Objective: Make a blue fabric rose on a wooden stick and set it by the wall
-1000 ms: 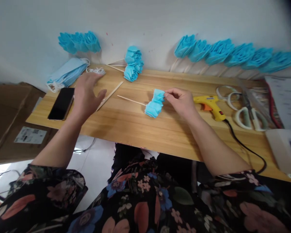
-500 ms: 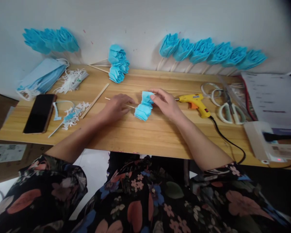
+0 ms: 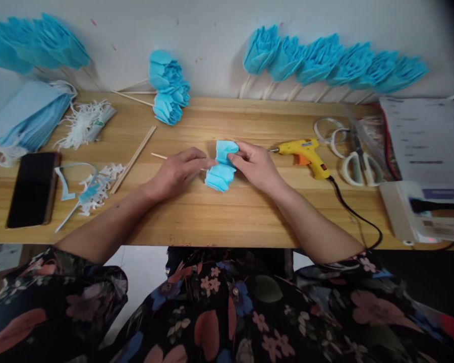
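A folded blue paper flower point(image 3: 221, 166) on a thin wooden stick point(image 3: 159, 156) lies in the middle of the wooden table point(image 3: 219, 217). My left hand point(image 3: 177, 171) rests over the stick, its fingers pinched at the flower's left side. My right hand point(image 3: 255, 166) is closed on the flower's right edge. Both hands touch the flower and hold it down on the table.
A yellow glue gun point(image 3: 306, 154) with a black cord lies right of my hands; scissors point(image 3: 357, 161) and papers sit beyond. Finished blue flowers point(image 3: 325, 58) lean on the wall. A phone point(image 3: 30, 189), face masks point(image 3: 22, 118), cut scraps point(image 3: 94, 184) and a flat stick point(image 3: 134, 159) lie at left.
My left hand came back from the far left of the table to the stick and now pinches the flower. The view has shifted left and down.
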Tool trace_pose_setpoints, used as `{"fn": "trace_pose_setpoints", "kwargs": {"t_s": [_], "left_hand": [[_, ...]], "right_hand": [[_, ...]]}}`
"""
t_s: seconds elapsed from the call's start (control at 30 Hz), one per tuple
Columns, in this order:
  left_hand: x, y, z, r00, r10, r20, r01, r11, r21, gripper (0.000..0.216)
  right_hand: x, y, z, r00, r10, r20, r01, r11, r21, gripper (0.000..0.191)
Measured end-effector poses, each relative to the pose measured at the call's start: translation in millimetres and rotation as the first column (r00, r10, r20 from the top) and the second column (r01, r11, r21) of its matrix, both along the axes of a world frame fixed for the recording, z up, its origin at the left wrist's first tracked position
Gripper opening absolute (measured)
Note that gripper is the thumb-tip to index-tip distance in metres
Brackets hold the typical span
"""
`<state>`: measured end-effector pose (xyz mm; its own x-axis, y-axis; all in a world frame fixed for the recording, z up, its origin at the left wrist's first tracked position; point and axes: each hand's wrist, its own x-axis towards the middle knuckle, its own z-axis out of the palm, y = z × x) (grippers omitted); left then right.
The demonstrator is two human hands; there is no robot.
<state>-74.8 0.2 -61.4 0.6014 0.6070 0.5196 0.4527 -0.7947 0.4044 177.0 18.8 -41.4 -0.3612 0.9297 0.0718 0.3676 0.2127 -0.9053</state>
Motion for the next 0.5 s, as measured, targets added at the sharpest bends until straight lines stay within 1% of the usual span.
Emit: {"fn": "trace_pose_setpoints", "kwargs": {"t_s": [0.1, 0.2, 0.3, 0.43, 0.5], "left_hand": [[-0.5, -1.6, 2.6, 0.998, -0.058, -0.01, 0.059, 0.998, 0.026, 0.035], [-0.9, -3.8, 7.7, 0.996, -0.087, 0.013, 0.087, 0.996, -0.01, 0.034], [-1.4, -6.4, 13.5, 0.995, -0.1, -0.002, 0.1, 0.99, -0.101, 0.034], [-1.4, -9.2, 18.6, 0.992, -0.122, -0.028, 0.11, 0.957, -0.268, 0.036], [-1.0, -10.0, 19.5, 0.992, -0.124, -0.026, 0.11, 0.944, -0.312, 0.036]], "right_hand": [[0.9, -2.0, 4.0, 1.0, 0.002, 0.01, -0.002, 1.0, -0.007, 0.019], [2.2, -3.3, 6.4, 1.0, 0.007, -0.001, -0.007, 1.0, -0.027, 0.021], [3.3, -3.8, 7.4, 0.999, 0.016, -0.032, -0.018, 0.998, -0.057, 0.022], [3.6, -5.0, 9.7, 0.996, 0.044, -0.072, -0.051, 0.994, -0.092, 0.023], [3.6, -5.9, 11.7, 0.995, 0.056, -0.077, -0.063, 0.993, -0.102, 0.023]]}}
